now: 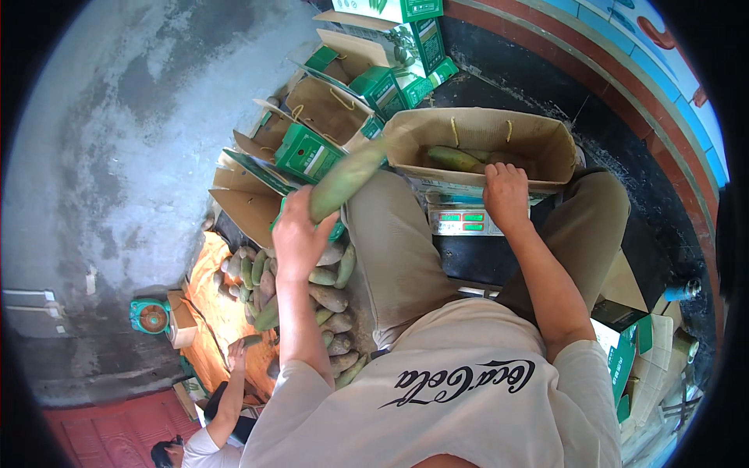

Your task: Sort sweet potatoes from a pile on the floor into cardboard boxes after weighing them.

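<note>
One raised gourd, over twelve piled gourds, one scale, one co-worker

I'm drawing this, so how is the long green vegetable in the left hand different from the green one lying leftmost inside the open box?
The held vegetable is gripped by the left hand; the boxed vegetable lies inside the open box.
The held vegetable slants strongly across the picture; the boxed vegetable lies closer to level.
The held vegetable looks blurry; the boxed vegetable looks sharper.
Both are long and green.
</note>
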`<state>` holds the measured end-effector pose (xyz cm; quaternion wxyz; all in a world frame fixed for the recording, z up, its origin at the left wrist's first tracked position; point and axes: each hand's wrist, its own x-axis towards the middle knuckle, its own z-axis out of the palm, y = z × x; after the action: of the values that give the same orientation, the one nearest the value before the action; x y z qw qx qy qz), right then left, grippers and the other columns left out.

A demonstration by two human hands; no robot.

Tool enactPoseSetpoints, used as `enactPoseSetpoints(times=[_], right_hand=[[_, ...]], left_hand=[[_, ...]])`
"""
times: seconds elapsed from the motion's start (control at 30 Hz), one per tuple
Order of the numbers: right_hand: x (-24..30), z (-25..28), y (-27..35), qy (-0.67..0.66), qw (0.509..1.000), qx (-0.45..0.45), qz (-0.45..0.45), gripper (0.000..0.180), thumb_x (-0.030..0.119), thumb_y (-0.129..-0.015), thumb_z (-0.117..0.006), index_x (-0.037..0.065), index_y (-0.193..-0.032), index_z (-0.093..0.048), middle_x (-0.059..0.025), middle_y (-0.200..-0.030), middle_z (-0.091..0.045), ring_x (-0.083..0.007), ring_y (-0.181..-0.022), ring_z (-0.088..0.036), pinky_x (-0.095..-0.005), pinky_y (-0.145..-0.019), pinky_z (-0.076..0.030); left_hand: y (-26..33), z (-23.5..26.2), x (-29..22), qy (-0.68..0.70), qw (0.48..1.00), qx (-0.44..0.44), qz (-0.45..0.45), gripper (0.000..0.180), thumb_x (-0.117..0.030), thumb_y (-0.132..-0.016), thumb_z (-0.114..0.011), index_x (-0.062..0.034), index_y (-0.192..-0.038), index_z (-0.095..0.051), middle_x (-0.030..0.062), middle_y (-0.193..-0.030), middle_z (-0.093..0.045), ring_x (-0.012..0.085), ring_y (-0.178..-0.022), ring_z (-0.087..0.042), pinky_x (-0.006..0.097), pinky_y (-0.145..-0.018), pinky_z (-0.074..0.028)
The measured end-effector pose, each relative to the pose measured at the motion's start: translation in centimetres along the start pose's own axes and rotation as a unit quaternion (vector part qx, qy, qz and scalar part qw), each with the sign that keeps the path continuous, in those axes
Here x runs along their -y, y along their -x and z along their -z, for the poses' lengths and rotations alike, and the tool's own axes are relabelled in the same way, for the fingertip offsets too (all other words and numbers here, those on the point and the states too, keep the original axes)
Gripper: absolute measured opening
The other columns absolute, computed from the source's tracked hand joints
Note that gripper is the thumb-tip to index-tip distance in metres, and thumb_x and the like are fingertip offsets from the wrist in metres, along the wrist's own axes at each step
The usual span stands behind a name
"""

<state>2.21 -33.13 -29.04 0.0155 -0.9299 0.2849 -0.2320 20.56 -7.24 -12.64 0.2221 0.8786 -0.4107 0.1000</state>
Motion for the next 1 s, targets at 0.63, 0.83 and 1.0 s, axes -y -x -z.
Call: enactPoseSetpoints(times=[0.63,0.83,1.0], right_hand=[[-0.3,-0.5,0.0,-0.050,0.998,-0.006,-0.022,0.018,0.010,-0.065,-0.064,0.009,-0.080,-0.054,-0.0073,-0.077,-0.053,-0.0254,-0.079,-0.054,-0.0389,-0.071,-0.039],[-0.2,-0.1,-0.2,-0.047,0.999,0.006,-0.010,0.023,0.012,-0.064,-0.068,0.009,-0.080,-0.052,-0.0079,-0.077,-0.053,-0.0263,-0.080,-0.053,-0.0393,-0.071,-0.038],[0.1,0.3,-0.5,-0.034,0.999,-0.015,0.002,0.020,0.011,-0.063,-0.066,0.009,-0.076,-0.052,-0.0071,-0.076,-0.053,-0.0260,-0.077,-0.054,-0.0394,-0.069,-0.039]], left_hand=[[-7.8,-10.4,-3.3,0.021,0.978,-0.032,-0.206,0.062,-0.007,-0.071,-0.071,-0.0085,-0.128,-0.046,0.0161,-0.108,-0.061,0.0325,-0.101,-0.058,0.039,-0.088,-0.045],[0.2,-8.2,4.9,0.081,0.989,-0.116,0.041,0.042,-0.003,-0.084,-0.056,-0.0028,-0.125,-0.046,0.0159,-0.095,-0.064,0.0260,-0.088,-0.062,0.036,-0.081,-0.047],[12.4,-12.2,14.4,0.068,0.979,-0.058,0.184,0.040,-0.012,-0.086,-0.056,-0.0039,-0.124,-0.046,0.0214,-0.093,-0.063,0.0368,-0.084,-0.061,0.043,-0.074,-0.048]])
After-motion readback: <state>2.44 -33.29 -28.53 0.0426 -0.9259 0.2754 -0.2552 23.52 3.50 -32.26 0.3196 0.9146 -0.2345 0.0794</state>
